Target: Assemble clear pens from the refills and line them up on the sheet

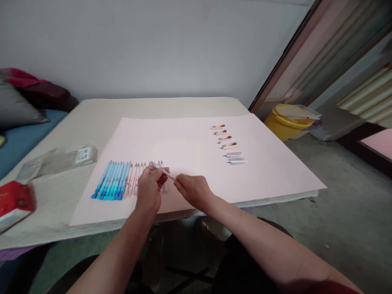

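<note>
Above the near edge of the pink sheet (183,134), my left hand (150,181) is closed on a silvery, clear-looking pen (155,165). My right hand (194,188) pinches the thin pale end of this pen, which slants down toward it. Blue pens (112,179) lie in a close row left of my hands. Beside them, pale pink pens (131,179) continue the row, partly hidden behind my left hand. Farther right lie brown-topped pen pieces with thin refills (228,145) and silvery pieces with dark-tipped refills (235,162).
Clear plastic packaging (65,161) lies on the cream-covered table (101,107) at left. A red and white packet (15,202) sits nearer the front-left edge. A yellow bin (277,122) stands on the floor past the table's right side. A wall rises behind the table.
</note>
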`<state>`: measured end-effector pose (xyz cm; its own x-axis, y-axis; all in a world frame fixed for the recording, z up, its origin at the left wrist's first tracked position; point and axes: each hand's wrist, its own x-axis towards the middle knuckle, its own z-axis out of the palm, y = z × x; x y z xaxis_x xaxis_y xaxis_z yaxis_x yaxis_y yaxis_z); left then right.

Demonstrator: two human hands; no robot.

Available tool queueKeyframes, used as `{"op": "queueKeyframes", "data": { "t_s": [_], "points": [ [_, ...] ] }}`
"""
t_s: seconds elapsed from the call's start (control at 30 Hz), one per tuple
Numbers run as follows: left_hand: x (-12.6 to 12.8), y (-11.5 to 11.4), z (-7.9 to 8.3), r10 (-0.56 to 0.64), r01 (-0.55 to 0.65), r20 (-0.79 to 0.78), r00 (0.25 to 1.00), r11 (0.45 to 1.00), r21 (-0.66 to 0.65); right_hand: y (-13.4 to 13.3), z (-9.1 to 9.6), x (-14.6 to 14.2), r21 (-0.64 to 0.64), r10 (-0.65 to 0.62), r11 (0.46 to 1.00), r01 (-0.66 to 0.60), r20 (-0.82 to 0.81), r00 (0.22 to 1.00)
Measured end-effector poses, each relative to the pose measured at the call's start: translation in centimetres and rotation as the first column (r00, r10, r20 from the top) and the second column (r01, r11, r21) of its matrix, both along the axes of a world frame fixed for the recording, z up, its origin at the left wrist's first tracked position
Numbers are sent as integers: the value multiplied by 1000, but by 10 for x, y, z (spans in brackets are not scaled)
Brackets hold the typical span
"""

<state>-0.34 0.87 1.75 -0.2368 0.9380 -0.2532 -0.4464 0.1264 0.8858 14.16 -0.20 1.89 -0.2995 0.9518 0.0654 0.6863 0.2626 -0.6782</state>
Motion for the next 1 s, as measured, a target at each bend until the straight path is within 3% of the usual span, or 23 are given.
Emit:
{"op": "queueKeyframes", "data": {
  "t_s": [0.07,0.17,0.27,0.33,0.4,0.53,0.6,0.7,0.83,0.9,1.0],
  "points": [
    [-1,1,0,-8,8,9,1000,1000,3,2,2,-1,-245,38,965,-97,-237,971],
    [-3,2,3,-43,43,44,998,999,10,6,4,0,-559,-121,755,-343,-633,764],
    [-4,1,6,-79,78,76,994,997,22,9,3,2,-651,-358,557,-515,-748,559],
    [-4,1,8,-90,87,91,992,996,29,9,0,2,-653,-439,484,-582,-757,484],
    [-5,1,9,-90,88,104,990,996,22,9,-2,0,-649,-448,491,-580,-760,471],
    [-7,5,9,-46,46,78,996,999,-1,9,-2,-2,-593,-277,700,-398,-739,614],
    [-9,7,9,-15,14,34,999,1000,14,9,0,-2,-561,-219,745,-361,-717,662],
    [-13,9,9,-20,19,22,1000,999,28,7,2,0,-590,-256,697,-407,-735,627],
    [-15,9,12,-128,125,97,987,991,39,7,2,3,-626,-334,615,-479,-757,561],
    [-14,9,13,-147,144,126,981,989,34,7,3,3,-609,-317,643,-465,-764,562],
    [-14,9,11,-71,69,101,992,997,18,6,2,1,-562,-249,715,-416,-760,600]
  ]
}}
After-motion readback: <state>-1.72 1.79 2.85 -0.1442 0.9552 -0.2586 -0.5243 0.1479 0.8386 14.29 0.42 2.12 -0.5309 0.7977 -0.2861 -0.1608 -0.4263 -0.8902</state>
